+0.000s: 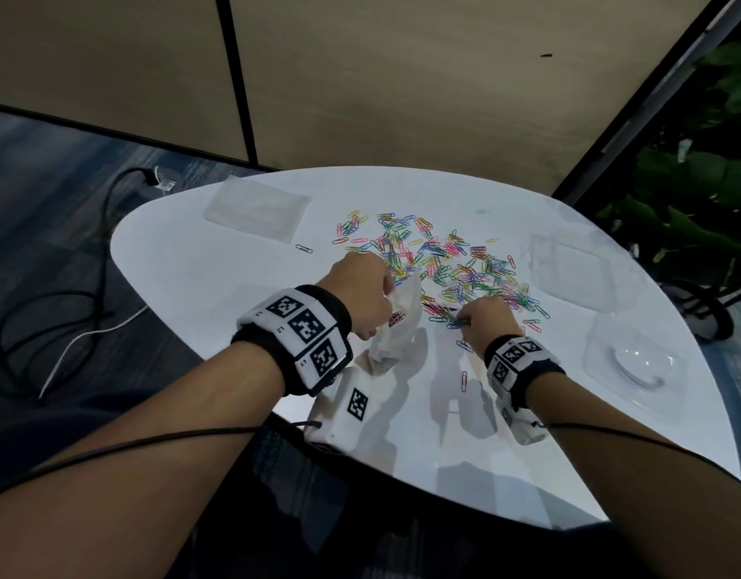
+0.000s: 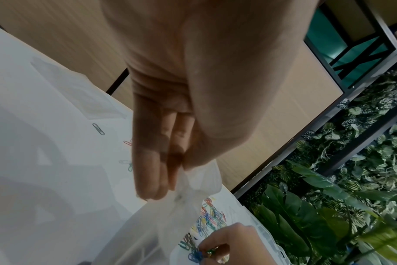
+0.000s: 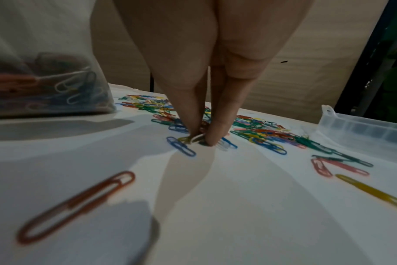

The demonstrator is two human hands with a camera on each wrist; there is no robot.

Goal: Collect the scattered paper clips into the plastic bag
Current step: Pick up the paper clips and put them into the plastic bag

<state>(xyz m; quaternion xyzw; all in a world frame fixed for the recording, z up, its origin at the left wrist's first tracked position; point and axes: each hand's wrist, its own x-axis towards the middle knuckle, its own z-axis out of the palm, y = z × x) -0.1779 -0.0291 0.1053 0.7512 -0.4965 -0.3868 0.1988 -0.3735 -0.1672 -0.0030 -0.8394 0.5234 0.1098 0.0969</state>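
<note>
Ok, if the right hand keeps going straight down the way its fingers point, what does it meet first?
The right hand points down; its fingertips already pinch small coloured paper clips, seemingly against the white tabletop. That tabletop comes next.

Black wristbands (image 1: 295, 336) carrying white square-coded markers, apparently cabled, bare forearms

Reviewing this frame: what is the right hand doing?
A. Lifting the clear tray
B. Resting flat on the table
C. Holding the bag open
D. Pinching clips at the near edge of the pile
D: the right hand has fingertips down on the table, pinching clips; the left hand holds the bag.
</note>
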